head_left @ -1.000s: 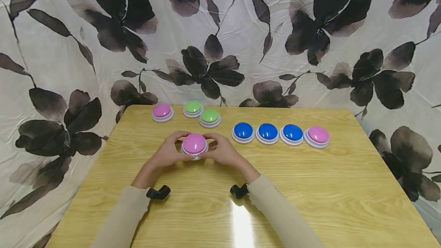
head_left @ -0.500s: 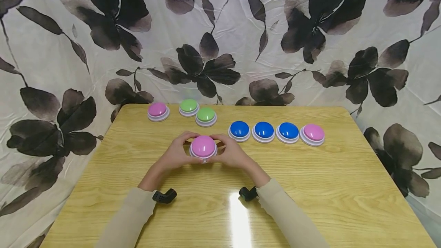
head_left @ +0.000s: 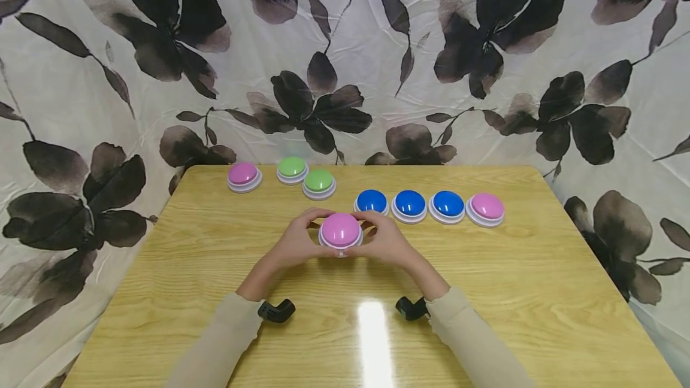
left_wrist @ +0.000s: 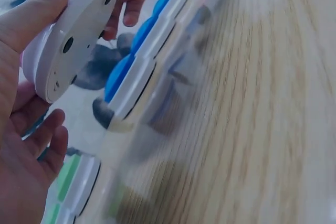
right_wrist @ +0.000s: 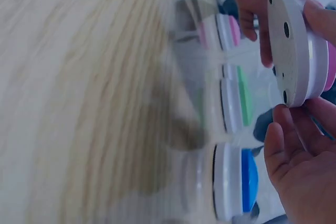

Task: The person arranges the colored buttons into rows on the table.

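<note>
Clearly the held pink button (head_left: 340,230) is off the table (head_left: 323,304): both wrist views show its white underside (right_wrist: 289,61) and dark round feet (left_wrist: 67,45) hanging free. Over the last second it has travelled to the person's right, from just left of the nearer green button (head_left: 318,180) to a spot in front of the gap between that and the leftmost blue button (head_left: 372,200). I take that to mean the work is mid-carry, the button not yet set down.

Its dome points up and its base down, so the axis through the two stands roughly upright; a slight lean I can't judge. Being round, it has no long axis across its face.

The grip is narrowed to the button's width: the left hand (head_left: 300,237) and the right hand (head_left: 385,238) curl round opposite sides, thumbs on the near side, fingers reaching along the far side.

Further out, two more blue buttons (head_left: 447,203) and a pink end button (head_left: 487,205) carry the row rightward. A second green button (head_left: 292,166) sits just behind the nearer one, and a far-left pink button (head_left: 242,173) rests beyond. A flowered cloth (head_left: 399,130) hangs behind.
</note>
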{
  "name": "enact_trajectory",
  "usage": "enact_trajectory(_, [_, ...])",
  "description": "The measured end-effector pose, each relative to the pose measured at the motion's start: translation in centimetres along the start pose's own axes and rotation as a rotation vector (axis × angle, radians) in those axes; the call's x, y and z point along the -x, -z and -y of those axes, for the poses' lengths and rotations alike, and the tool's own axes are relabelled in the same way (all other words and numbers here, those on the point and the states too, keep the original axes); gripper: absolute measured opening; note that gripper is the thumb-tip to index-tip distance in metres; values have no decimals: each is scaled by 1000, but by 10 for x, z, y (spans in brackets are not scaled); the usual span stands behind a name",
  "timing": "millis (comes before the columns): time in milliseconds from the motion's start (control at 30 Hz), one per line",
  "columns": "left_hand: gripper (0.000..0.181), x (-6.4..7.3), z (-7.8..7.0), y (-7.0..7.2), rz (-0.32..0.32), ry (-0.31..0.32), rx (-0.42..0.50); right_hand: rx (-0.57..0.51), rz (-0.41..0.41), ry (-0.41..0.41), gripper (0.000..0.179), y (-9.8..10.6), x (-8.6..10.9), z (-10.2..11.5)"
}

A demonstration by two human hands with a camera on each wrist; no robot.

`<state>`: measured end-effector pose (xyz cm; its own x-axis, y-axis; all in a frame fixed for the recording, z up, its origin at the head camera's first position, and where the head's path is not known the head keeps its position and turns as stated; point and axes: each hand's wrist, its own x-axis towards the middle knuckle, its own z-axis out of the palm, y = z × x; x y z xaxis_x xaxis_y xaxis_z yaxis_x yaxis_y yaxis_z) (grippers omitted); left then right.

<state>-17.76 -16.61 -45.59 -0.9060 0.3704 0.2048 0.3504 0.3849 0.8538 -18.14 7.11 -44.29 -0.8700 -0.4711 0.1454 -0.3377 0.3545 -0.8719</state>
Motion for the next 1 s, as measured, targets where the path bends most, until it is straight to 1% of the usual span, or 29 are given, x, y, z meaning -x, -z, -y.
enact_trajectory(100, [77, -4, -2, -4, 20, -4, 11, 3, -16, 7, 71, 5, 4, -5])
enact_trajectory(233, [74, -8, -5, -9, 61, -28, 38, 7, -29, 3, 72, 11, 9, -9])
enact_trajectory(333, [74, -12, -5, -14, 74, -37, 38, -2, -32, -26, 71, 16, 14, -11])
enact_trajectory(500, [75, -18, -4, -25, 87, 2, 14, -7, -35, -76, 70, 23, 20, -15])
enact_trajectory(600, [77, -20, -3, -32, 103, 36, -3, -7, -32, -72, 71, 26, 23, -19])
enact_trajectory(733, [76, -22, 1, -40, 101, 71, -6, 4, -30, -68, 71, 28, 24, -26])
enact_trajectory(833, [75, -23, 3, -44, 101, 69, 3, 10, -29, -84, 71, 28, 25, -32])
enact_trajectory(1000, [76, -26, 7, -51, 126, 44, -1, 0, -18, -118, 71, 29, 28, -36])
